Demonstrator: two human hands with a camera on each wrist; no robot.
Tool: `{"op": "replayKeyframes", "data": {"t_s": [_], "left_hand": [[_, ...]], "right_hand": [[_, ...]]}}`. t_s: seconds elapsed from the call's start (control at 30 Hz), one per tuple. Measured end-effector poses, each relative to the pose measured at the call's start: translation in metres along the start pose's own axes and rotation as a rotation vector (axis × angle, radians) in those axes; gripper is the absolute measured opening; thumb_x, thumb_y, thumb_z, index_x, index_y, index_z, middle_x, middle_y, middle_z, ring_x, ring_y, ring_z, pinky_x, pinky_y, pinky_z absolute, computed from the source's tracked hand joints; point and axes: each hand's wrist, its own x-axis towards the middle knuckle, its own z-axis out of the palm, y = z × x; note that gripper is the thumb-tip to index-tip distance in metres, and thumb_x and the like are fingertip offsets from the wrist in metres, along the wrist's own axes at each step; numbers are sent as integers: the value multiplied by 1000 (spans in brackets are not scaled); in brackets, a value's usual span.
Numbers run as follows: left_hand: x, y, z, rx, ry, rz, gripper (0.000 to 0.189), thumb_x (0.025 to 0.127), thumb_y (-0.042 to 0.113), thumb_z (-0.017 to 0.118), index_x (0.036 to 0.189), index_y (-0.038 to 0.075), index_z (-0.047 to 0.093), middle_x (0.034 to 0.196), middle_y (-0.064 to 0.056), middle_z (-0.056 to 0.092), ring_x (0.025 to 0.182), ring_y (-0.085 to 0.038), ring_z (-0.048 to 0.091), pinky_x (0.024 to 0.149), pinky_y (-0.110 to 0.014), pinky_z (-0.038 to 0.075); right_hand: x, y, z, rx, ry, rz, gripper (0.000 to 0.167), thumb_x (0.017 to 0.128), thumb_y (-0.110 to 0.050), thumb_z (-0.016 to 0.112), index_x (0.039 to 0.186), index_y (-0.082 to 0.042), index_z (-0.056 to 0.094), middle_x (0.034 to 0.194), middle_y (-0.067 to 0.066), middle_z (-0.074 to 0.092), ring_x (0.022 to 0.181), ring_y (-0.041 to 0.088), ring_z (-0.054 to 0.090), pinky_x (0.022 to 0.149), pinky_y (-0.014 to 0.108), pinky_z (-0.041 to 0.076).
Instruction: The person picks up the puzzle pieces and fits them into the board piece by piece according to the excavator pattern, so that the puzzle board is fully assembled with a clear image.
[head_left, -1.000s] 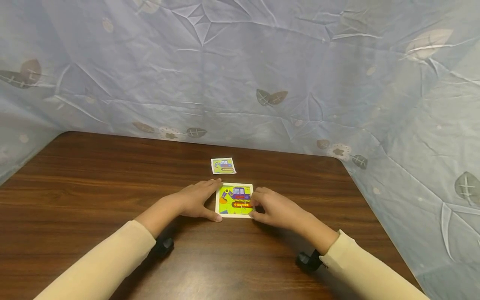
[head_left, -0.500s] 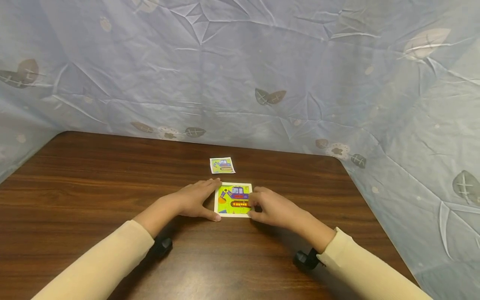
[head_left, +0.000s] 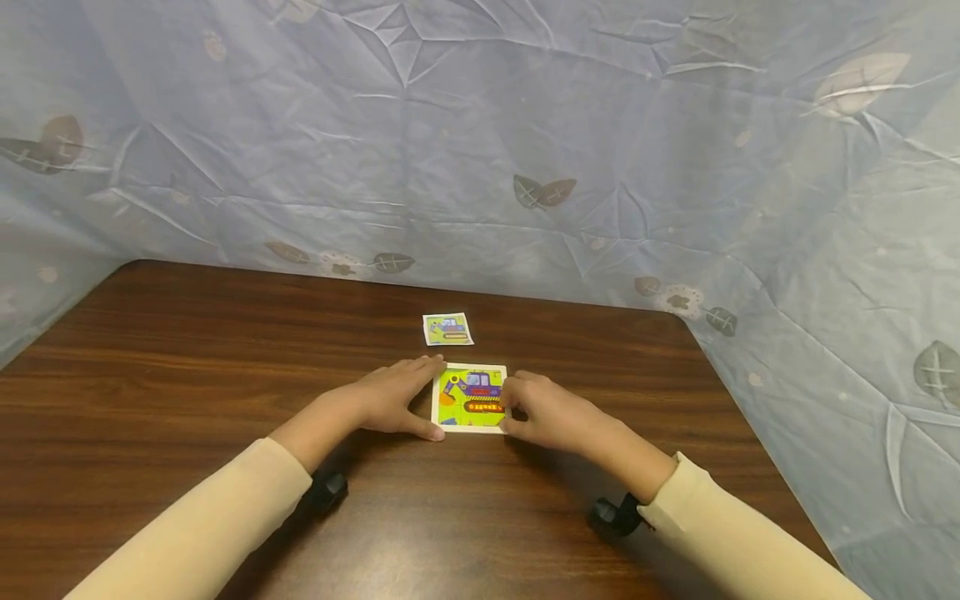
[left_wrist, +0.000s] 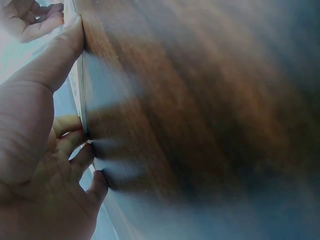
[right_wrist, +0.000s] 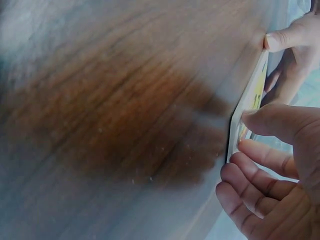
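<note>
A jigsaw puzzle [head_left: 471, 393] of a purple digger on yellow-green lies flat in a white frame [head_left: 471, 430] on the brown table. Along the frame's left side is my left hand [head_left: 390, 402], its fingertips at the far corner and its thumb at the near corner, fingers fairly straight. My right hand [head_left: 553, 417] has curled fingers at the right edge, covering part of the picture. In the right wrist view, the thumb and index finger touch the puzzle's edge, while the other fingers [right_wrist: 245, 187] bend beside the frame. Whether a single piece is pinched is hidden.
Beyond the puzzle lies a small paper card [head_left: 447, 329] bearing the same digger picture. A pale blue-grey cloth [head_left: 465, 150] with leaf prints hangs behind the table and on both sides. Dark wrist devices [head_left: 618, 515] sit under the cuffs.
Pale gaps around the lower right of the digger picture have closed. My right fingers shift slightly at the right edge; my left hand stays in place.
</note>
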Motion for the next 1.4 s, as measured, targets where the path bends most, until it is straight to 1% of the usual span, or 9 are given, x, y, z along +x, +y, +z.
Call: {"op": "replayKeyframes", "data": {"t_s": [0.23,0.4,0.7,0.83,0.93,1.03,1.17,1.27,1.4], "left_hand": [[1,-1,1,4,3,0,106,89,56,78,166,4,26,176,-16,21,162,-41,22,128,-67,23],[1,-3,2,-1,6,6,106,89,56,78,166,4,26,175,-17,21,162,-42,23,128,-67,23],[2,-1,2,-2,4,6,106,89,57,78,165,4,26,175,-17,22,162,-42,23,128,-66,24],[2,-1,1,-4,6,4,106,89,56,79,165,4,27,175,-16,22,162,-41,23,129,-66,24],[1,0,0,-7,7,5,105,89,55,79,165,4,27,175,-16,22,162,-41,23,129,-65,24],[1,0,0,-7,9,11,105,88,55,79,165,4,28,175,-16,22,162,-41,23,129,-65,24],[2,0,0,-3,12,13,106,88,55,80,165,4,28,175,-16,23,162,-41,24,129,-65,24],[2,0,0,0,14,11,106,88,54,80,165,4,28,175,-16,23,162,-41,24,129,-64,24],[2,1,-1,0,9,18,106,87,53,81,164,2,29,175,-18,23,161,-42,25,130,-62,24]], "right_hand": [[-4,2,-1,-20,25,-14,19,95,-22,78,104,-8,69,99,3,63,86,11,54,75,25,51],[-4,0,3,-2,54,-80,19,97,-20,76,111,-7,74,103,2,66,89,13,61,75,25,55],[-3,-2,9,-17,60,-80,8,97,-12,75,103,-8,78,103,2,67,88,10,59,74,22,54],[-2,-1,8,-45,51,-78,8,98,-15,75,104,-11,77,102,1,65,85,9,54,72,20,50],[-2,3,5,-73,48,-72,21,97,-23,76,115,-11,74,108,3,64,90,11,55,77,25,53],[0,9,1,-64,30,-40,50,95,-35,77,135,-8,64,129,9,63,113,19,60,97,36,57],[3,19,-4,-5,-32,-1,88,90,-49,80,155,-2,44,159,18,48,149,35,46,123,52,42],[6,25,-5,27,-72,-2,100,87,-53,82,158,1,38,164,21,41,155,39,37,127,56,35],[9,29,-4,33,-93,5,102,85,-55,82,158,2,39,165,21,41,155,39,37,128,55,34]]}}
